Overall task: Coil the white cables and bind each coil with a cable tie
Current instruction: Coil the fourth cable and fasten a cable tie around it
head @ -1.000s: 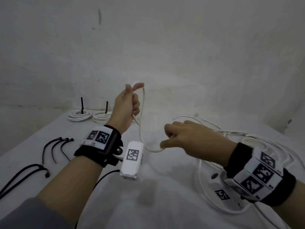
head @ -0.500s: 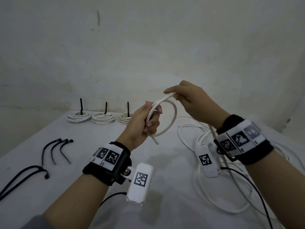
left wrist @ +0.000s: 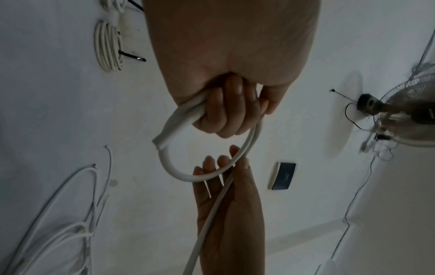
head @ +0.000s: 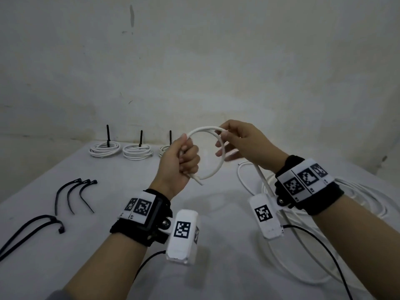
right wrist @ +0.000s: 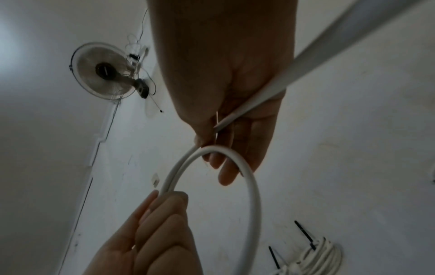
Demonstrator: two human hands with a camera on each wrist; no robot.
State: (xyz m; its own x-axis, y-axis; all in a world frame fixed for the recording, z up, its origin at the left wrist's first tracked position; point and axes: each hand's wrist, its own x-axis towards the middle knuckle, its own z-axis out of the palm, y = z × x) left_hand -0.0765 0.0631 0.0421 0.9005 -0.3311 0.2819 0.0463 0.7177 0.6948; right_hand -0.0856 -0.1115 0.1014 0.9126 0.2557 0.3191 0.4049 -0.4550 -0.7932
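Head view, frame ctr: left hand fist-grips white cable end; right hand, up since 1 s ago, pinches cable at loop top. 1st turn closed, rest loose on worktop; 3 bound coils upper left.

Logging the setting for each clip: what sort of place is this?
Probably a plain indoor workroom set up for recording, not a home. A cloth-covered table stands against a bare, stained wall, a fan is mounted high up, and only cables and ties lie out.
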